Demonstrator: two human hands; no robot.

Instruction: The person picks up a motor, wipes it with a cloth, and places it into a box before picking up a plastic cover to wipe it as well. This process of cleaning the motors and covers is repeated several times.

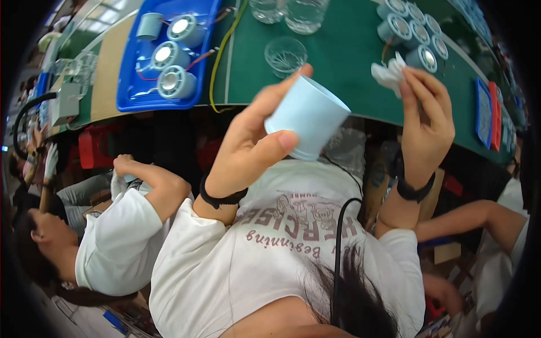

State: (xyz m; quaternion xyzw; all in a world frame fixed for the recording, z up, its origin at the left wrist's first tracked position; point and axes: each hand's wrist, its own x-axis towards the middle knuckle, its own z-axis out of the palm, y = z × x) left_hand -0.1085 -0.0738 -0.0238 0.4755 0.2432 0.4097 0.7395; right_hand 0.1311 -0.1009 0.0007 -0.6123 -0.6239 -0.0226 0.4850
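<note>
A pale blue plastic cup-shaped housing (310, 115) is gripped in my left hand (248, 132), tilted, with its wider rimmed end down and its other end up to the right. My thumb presses on its near side while the other fingers go behind it. On the right, my right hand (425, 112) pinches a crumpled white tissue (390, 74) between thumb and fingertips, apart from the housing. Beyond the housing, a clear round dish (285, 56) stands on the green table (344, 62).
A blue tray (127, 93) at the left holds several pale blue round units with wires. Similar units (414, 34) cluster at the back right. Clear containers (304, 14) stand at the far edge. A yellow cable (217, 73) runs beside the tray. Co-workers (121, 242) sit close on both sides.
</note>
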